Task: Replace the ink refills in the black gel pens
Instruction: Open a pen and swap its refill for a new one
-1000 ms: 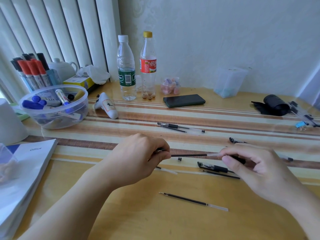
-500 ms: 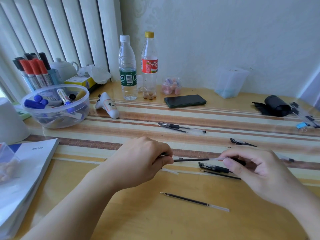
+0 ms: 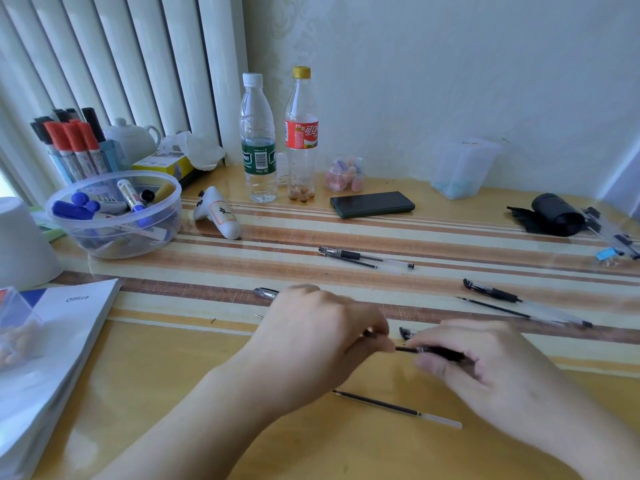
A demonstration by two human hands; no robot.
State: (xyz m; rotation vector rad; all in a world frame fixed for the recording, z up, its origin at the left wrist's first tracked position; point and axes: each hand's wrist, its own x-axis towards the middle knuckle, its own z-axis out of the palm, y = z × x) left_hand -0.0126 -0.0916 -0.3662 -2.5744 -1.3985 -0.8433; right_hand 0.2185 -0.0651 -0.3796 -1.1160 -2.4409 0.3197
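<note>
My left hand [image 3: 318,336] pinches the near end of a thin black ink refill [image 3: 405,349]. My right hand [image 3: 485,365] grips a black gel pen barrel [image 3: 446,354], and the refill runs into it; only a short length shows between the hands. A spare refill [image 3: 394,408] lies on the table just in front of both hands. A black pen cap [image 3: 404,332] sits behind my fingers. Another gel pen with a refill beside it [image 3: 363,257] lies farther back, and a third pen [image 3: 491,291] is at the right. A grey pen part [image 3: 265,292] shows left of my left hand.
A clear bowl of markers [image 3: 114,244] stands at the left, with a white book [image 3: 52,341] in front of it. Two bottles [image 3: 258,140], a white remote [image 3: 218,216], a phone [image 3: 372,204] and a clear tub [image 3: 460,168] line the back. A black roll [image 3: 554,214] is far right.
My hands have moved closer together and slightly toward me. The exposed length of refill between them has shrunk as it slid into the barrel.
</note>
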